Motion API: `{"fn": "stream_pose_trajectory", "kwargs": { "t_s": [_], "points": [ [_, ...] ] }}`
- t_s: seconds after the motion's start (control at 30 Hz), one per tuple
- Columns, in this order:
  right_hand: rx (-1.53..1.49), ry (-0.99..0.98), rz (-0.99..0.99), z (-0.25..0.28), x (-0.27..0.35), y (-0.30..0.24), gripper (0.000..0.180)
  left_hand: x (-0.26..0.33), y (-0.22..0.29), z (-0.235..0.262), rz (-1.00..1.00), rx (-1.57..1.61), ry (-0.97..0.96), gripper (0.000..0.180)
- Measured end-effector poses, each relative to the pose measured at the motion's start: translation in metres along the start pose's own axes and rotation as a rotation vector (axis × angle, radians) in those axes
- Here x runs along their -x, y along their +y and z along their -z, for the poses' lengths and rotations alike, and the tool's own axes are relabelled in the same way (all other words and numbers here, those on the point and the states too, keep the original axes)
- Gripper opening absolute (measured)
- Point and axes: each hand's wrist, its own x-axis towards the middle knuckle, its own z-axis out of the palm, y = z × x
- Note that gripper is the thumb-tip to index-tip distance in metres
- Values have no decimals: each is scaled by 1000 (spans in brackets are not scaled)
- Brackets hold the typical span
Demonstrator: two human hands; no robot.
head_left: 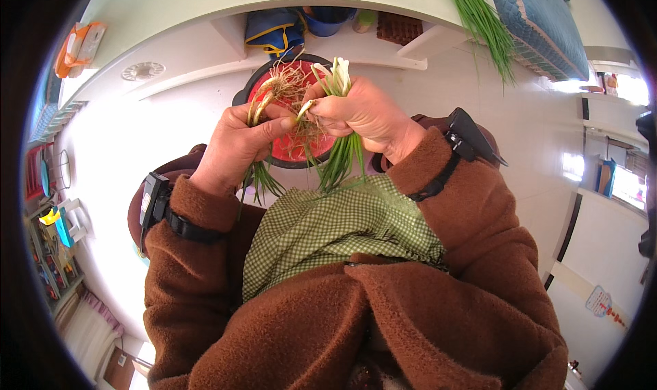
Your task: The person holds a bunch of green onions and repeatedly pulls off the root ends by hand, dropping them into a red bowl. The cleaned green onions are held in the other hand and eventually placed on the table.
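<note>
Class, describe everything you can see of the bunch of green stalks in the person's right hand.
The bunch of green stalks looks like fresh plant matter, with pale, smooth-looking white ends and long, thin green leaves. The right hand closes its grip round the middle, hiding that part. The white ends stick out beyond the fist, away from the person; the leaves trail toward the checked apron, though whether they touch it is unclear. It covers part of the red basin from view.

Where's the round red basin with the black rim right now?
In the head view, the basin is upper-centre, slightly left, beneath the left hand, the right hand and their long green, white-based stalks.
</note>
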Motion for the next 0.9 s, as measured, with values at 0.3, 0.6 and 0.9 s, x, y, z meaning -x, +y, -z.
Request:
{"fn": "stream_pose_trajectory", "kwargs": {
  "t_s": [0.3,0.6,0.9],
  "points": [
    [48,146,38,-4,-4,7,6,-4,-3,-3,-11,164,-2,16],
    [26,72,38,-3,-4,6,7,-5,-1,-12,-201,39,23,19],
    [125,161,25,-10,-3,6,8,-7,-4,-19,-248,-3,149,17]
  ]
}}
